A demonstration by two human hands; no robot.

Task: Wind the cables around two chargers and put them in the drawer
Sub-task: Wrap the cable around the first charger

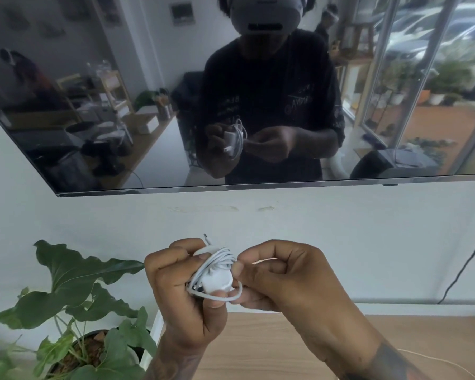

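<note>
Winding nears its end on one white charger (216, 281), gripped in the left hand (181, 286) above the wooden bench (272, 341) as the right hand (283, 275) pinches the last cable (220, 297) loop; no second charger or drawer is visible.

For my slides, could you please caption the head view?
Left hand holds a white charger while the right hand winds its cable.
</note>
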